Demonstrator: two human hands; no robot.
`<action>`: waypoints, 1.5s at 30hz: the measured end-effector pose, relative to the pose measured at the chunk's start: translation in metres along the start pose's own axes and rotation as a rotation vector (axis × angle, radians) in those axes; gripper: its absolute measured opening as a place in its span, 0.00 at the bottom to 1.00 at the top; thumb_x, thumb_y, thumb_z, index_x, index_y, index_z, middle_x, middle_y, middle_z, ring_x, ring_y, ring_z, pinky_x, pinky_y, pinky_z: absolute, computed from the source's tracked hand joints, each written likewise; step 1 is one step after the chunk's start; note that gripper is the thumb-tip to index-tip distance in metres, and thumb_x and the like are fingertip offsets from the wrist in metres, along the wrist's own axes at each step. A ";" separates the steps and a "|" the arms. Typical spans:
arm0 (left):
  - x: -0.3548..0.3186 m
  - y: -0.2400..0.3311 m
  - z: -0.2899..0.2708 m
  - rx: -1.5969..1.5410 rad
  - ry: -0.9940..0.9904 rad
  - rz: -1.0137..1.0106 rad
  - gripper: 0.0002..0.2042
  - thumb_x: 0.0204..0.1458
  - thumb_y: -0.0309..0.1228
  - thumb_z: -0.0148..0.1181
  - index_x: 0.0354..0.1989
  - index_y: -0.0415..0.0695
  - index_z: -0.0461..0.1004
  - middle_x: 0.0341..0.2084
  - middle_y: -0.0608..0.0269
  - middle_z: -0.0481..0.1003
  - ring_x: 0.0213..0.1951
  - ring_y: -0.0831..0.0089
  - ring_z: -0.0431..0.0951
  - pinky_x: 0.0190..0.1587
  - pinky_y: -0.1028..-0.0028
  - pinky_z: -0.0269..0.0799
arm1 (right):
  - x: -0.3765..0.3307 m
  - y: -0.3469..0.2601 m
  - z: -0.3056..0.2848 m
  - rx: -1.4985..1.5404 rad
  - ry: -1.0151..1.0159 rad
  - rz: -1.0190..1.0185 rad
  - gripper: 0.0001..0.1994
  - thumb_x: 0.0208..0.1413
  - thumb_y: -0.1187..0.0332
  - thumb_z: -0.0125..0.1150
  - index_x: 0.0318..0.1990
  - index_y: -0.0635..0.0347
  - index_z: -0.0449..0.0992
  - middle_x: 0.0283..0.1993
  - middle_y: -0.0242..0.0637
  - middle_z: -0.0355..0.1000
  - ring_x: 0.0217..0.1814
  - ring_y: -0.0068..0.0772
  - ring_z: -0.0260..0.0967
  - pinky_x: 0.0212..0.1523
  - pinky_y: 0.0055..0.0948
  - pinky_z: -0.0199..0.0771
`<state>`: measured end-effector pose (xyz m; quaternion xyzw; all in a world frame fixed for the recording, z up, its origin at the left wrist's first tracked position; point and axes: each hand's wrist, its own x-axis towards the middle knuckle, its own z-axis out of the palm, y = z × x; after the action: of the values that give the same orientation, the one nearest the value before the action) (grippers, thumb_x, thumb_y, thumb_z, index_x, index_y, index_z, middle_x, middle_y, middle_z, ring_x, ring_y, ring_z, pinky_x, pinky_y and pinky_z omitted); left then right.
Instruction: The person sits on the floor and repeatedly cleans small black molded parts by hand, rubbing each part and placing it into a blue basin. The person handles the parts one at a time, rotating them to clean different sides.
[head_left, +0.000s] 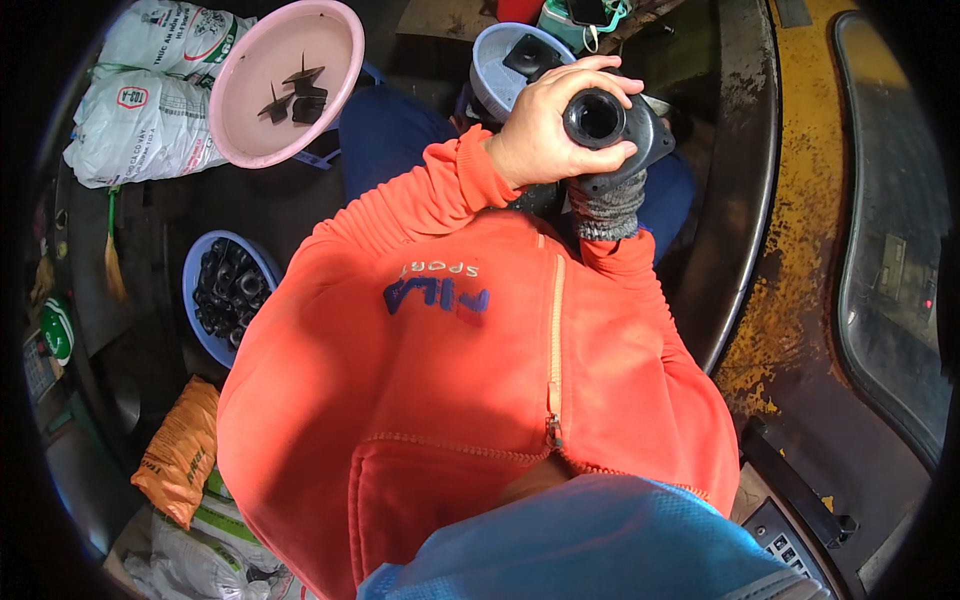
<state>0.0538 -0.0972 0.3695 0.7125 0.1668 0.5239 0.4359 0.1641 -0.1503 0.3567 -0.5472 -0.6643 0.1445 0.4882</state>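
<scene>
My bare left hand (553, 112) is closed around a black flanged part (643, 150), thumb and fingers wrapped about its round collar. The part has a hollow round opening facing up and a plate-like flange with bolt holes near its corners. Below it sits my right hand in a grey knitted glove (608, 207); its fingers are hidden behind the part, so their grip does not show. Just beyond my left hand is a light-blue plastic basket (487, 88) with a black square piece (531, 57) in it.
A pink basin (232, 110) at upper left holds a few black pieces with thin spikes. The blue tub (190, 285) holds many black parts. White sacks (145, 125) and an orange bag (180, 450) lie at left. A worn yellow machine panel (790, 230) stands right.
</scene>
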 end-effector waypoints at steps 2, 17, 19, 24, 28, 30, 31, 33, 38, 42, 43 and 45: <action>0.003 0.004 -0.006 0.013 -0.056 0.053 0.16 0.36 0.24 0.67 0.36 0.43 0.71 0.45 0.58 0.75 0.59 0.59 0.64 0.60 0.62 0.59 | 0.001 0.000 -0.004 0.058 -0.031 0.047 0.12 0.52 0.66 0.56 0.43 0.59 0.70 0.40 0.37 0.70 0.41 0.38 0.69 0.40 0.35 0.67; 0.016 -0.026 -0.016 -0.955 -0.858 -0.082 0.18 0.37 0.30 0.66 0.38 0.38 0.71 0.45 0.45 0.74 0.59 0.51 0.62 0.63 0.54 0.51 | -0.023 0.010 -0.012 0.810 -0.340 0.579 0.13 0.57 0.56 0.51 0.41 0.54 0.70 0.26 0.27 0.63 0.21 0.24 0.58 0.19 0.25 0.56; 0.007 -0.035 -0.017 -1.217 -0.577 -0.281 0.24 0.42 0.43 0.64 0.43 0.40 0.69 0.51 0.47 0.69 0.63 0.46 0.54 0.66 0.51 0.40 | -0.020 0.011 0.002 1.080 -0.208 0.811 0.14 0.58 0.54 0.51 0.41 0.54 0.70 0.24 0.25 0.63 0.19 0.22 0.57 0.16 0.24 0.54; 0.004 -0.055 -0.034 -1.649 0.312 -0.592 0.28 0.53 0.48 0.51 0.56 0.40 0.64 0.59 0.51 0.61 0.63 0.45 0.52 0.67 0.49 0.41 | -0.007 0.009 -0.011 1.447 0.122 1.158 0.14 0.59 0.52 0.50 0.40 0.53 0.70 0.21 0.23 0.61 0.13 0.18 0.54 0.11 0.21 0.52; 0.001 -0.057 -0.030 -1.612 0.274 -0.649 0.27 0.54 0.48 0.51 0.56 0.40 0.64 0.55 0.51 0.65 0.62 0.47 0.55 0.66 0.47 0.44 | 0.004 0.003 -0.020 1.190 -0.022 0.959 0.12 0.57 0.56 0.55 0.39 0.55 0.71 0.25 0.24 0.63 0.15 0.16 0.55 0.13 0.19 0.53; -0.004 -0.051 -0.020 -1.075 0.245 -0.756 0.22 0.55 0.41 0.54 0.54 0.42 0.66 0.52 0.59 0.66 0.58 0.64 0.62 0.62 0.60 0.54 | 0.009 0.004 -0.017 0.737 0.075 0.870 0.13 0.54 0.60 0.60 0.42 0.56 0.72 0.25 0.24 0.65 0.15 0.15 0.56 0.13 0.17 0.53; -0.006 -0.048 -0.015 -0.685 0.218 -0.728 0.21 0.55 0.38 0.55 0.54 0.42 0.66 0.52 0.62 0.66 0.56 0.69 0.63 0.60 0.65 0.57 | 0.009 0.005 -0.018 0.539 0.109 0.555 0.13 0.54 0.62 0.59 0.44 0.56 0.72 0.25 0.25 0.67 0.14 0.14 0.55 0.13 0.16 0.53; -0.012 -0.040 -0.012 -0.604 0.101 -0.562 0.24 0.57 0.42 0.51 0.58 0.43 0.60 0.51 0.64 0.66 0.55 0.74 0.63 0.56 0.68 0.62 | 0.009 0.011 -0.019 0.645 0.107 0.656 0.12 0.54 0.65 0.58 0.45 0.56 0.72 0.27 0.27 0.70 0.13 0.14 0.55 0.12 0.16 0.52; -0.010 -0.038 -0.019 -1.077 0.198 -0.712 0.31 0.56 0.56 0.43 0.59 0.43 0.60 0.55 0.56 0.64 0.58 0.59 0.62 0.59 0.58 0.60 | 0.004 0.036 -0.028 1.322 -0.054 0.894 0.14 0.52 0.66 0.60 0.48 0.54 0.71 0.30 0.28 0.72 0.20 0.16 0.64 0.16 0.15 0.60; -0.015 -0.048 -0.022 -1.413 0.146 -0.840 0.25 0.52 0.48 0.49 0.53 0.44 0.66 0.53 0.48 0.66 0.55 0.50 0.65 0.56 0.51 0.61 | 0.004 0.048 -0.014 0.401 -0.017 0.646 0.21 0.52 0.66 0.62 0.52 0.63 0.68 0.52 0.44 0.66 0.53 0.34 0.65 0.50 0.31 0.67; -0.016 -0.051 -0.024 -1.514 0.130 -0.837 0.23 0.51 0.45 0.51 0.52 0.45 0.68 0.52 0.46 0.67 0.54 0.48 0.66 0.56 0.50 0.61 | 0.003 0.050 -0.014 0.227 -0.014 0.540 0.21 0.52 0.67 0.60 0.53 0.65 0.67 0.54 0.47 0.64 0.57 0.39 0.63 0.55 0.34 0.65; -0.018 -0.057 -0.030 -1.427 0.196 -0.872 0.27 0.52 0.43 0.47 0.58 0.39 0.60 0.55 0.40 0.61 0.58 0.41 0.60 0.56 0.43 0.58 | 0.003 0.056 -0.026 -0.499 -0.077 -0.120 0.19 0.53 0.71 0.57 0.54 0.62 0.67 0.54 0.48 0.65 0.56 0.46 0.64 0.55 0.35 0.65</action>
<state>0.0323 -0.0638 0.3154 0.0890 0.0929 0.3479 0.9287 0.2180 -0.1371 0.3303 -0.6042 -0.7289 -0.0323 0.3203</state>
